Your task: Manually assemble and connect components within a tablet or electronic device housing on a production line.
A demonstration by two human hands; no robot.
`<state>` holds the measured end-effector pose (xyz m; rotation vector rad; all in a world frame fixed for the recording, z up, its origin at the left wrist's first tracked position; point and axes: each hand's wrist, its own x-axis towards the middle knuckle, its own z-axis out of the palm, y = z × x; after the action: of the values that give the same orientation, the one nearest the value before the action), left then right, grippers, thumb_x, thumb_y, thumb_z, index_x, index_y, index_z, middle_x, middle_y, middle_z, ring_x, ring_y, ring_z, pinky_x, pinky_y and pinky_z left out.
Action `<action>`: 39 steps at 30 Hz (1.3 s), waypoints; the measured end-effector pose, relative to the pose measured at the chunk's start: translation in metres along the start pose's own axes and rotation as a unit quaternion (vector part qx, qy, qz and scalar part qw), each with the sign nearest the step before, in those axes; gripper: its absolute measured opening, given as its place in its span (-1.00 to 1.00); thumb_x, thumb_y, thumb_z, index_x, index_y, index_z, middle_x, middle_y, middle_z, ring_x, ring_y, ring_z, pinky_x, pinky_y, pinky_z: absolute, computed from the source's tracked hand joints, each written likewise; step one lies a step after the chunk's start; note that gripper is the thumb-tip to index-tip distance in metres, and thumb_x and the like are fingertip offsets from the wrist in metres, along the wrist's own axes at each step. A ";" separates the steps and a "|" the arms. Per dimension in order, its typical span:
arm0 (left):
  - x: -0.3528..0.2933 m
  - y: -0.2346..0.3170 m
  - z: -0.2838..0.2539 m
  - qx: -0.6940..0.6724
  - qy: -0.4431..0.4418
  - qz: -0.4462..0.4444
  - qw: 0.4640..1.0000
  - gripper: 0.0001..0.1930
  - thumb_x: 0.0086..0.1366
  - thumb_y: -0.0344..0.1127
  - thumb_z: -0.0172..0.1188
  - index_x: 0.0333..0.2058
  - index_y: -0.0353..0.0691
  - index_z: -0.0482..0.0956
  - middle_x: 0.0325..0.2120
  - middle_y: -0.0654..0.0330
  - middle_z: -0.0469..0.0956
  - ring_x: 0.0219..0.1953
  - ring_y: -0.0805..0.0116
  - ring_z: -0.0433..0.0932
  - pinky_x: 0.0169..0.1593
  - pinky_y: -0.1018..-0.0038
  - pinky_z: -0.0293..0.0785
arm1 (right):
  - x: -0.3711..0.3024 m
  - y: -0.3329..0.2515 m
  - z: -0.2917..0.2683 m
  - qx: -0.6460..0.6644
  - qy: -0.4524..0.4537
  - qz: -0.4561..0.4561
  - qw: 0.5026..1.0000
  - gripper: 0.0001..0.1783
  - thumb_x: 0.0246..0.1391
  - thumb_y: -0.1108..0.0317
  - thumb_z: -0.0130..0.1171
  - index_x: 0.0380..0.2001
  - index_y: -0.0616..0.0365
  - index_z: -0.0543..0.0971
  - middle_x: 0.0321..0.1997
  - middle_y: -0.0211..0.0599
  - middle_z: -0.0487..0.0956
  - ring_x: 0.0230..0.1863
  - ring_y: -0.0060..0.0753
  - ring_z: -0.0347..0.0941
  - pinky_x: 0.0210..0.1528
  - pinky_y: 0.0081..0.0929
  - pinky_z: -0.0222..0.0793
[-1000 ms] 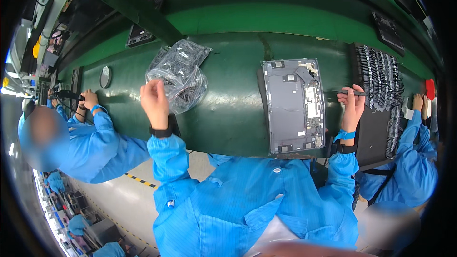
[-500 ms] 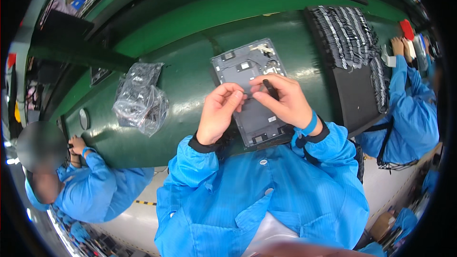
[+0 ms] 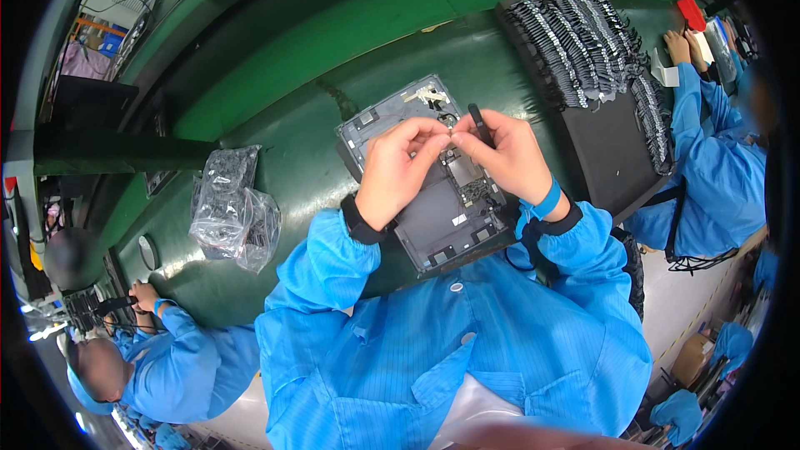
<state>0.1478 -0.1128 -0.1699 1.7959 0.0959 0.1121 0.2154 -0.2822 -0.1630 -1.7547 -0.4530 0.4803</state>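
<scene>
A dark grey laptop chassis point(image 3: 427, 221) lies at a slant on the green bench in front of me, with a circuit board and small parts showing. Above it, my left hand point(image 3: 402, 168) and my right hand point(image 3: 510, 158) meet at the fingertips. Thumb and forefinger of the left are pinched together; whatever is between them is too small to make out. A black pen-shaped tool point(image 3: 479, 123) sticks up from between the fingers of my right hand, whose thumb and forefinger also pinch at the meeting point.
Rows of small black and silver parts point(image 3: 575, 46) lie on a black tray point(image 3: 612, 150) to the right. Clear plastic bags point(image 3: 237, 221) rest at the left, near a small oval object point(image 3: 148, 252). Co-workers in blue coats sit on both sides, one person's hands point(image 3: 679, 48) at the far right.
My hands have come together, the fingertips now meeting where a small gap was. The whole view has shifted, so the chassis appears further left and more turned.
</scene>
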 end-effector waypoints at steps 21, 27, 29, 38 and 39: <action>0.092 -0.027 -0.006 0.406 -0.005 0.173 0.897 -0.94 0.12 -0.45 0.18 -0.41 -0.26 0.57 -0.44 0.15 0.48 -0.27 0.09 0.44 -0.17 0.26 0.43 | 0.041 0.048 -0.017 -0.150 0.077 -0.053 0.984 -0.81 -0.01 0.34 0.21 -0.41 0.27 0.57 -0.55 -0.14 0.56 -0.55 -0.35 0.49 -0.43 -0.45 0.38; 0.091 -0.029 -0.004 0.430 -0.006 0.179 0.885 -0.95 0.13 -0.44 0.16 -0.40 -0.24 0.56 -0.41 0.15 0.47 -0.25 0.10 0.43 -0.18 0.25 0.43 | 0.040 0.046 -0.017 -0.153 0.064 -0.042 0.985 -0.81 -0.02 0.35 0.20 -0.42 0.28 0.57 -0.56 -0.12 0.56 -0.56 -0.33 0.48 -0.44 -0.44 0.37; 0.090 -0.030 -0.004 0.439 -0.006 0.183 0.880 -0.94 0.13 -0.44 0.16 -0.39 -0.24 0.56 -0.41 0.15 0.46 -0.25 0.10 0.43 -0.18 0.26 0.43 | 0.040 0.047 -0.018 -0.163 0.057 -0.038 0.984 -0.81 -0.02 0.35 0.20 -0.42 0.28 0.57 -0.56 -0.12 0.56 -0.56 -0.32 0.48 -0.45 -0.44 0.37; 0.088 -0.023 0.001 0.540 -0.012 0.248 0.804 -0.92 0.02 -0.46 0.11 -0.45 -0.26 0.50 -0.42 0.16 0.42 -0.24 0.20 0.43 -0.20 0.36 0.48 | 0.040 0.048 -0.018 -0.160 0.050 -0.046 0.985 -0.82 -0.02 0.34 0.20 -0.43 0.27 0.57 -0.56 -0.12 0.56 -0.56 -0.29 0.48 -0.45 -0.43 0.37; 0.088 -0.022 0.002 0.554 -0.013 0.253 0.793 -0.93 0.01 -0.46 0.11 -0.46 -0.27 0.49 -0.42 0.17 0.41 -0.24 0.22 0.44 -0.20 0.36 0.49 | 0.040 0.048 -0.018 -0.159 0.050 -0.046 0.985 -0.82 -0.02 0.34 0.20 -0.43 0.27 0.57 -0.56 -0.12 0.56 -0.56 -0.29 0.48 -0.45 -0.43 0.37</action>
<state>0.2350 -0.0991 -0.1900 2.9731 -0.4437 0.4960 0.2607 -0.2862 -0.2093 -2.0442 -0.5611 0.2626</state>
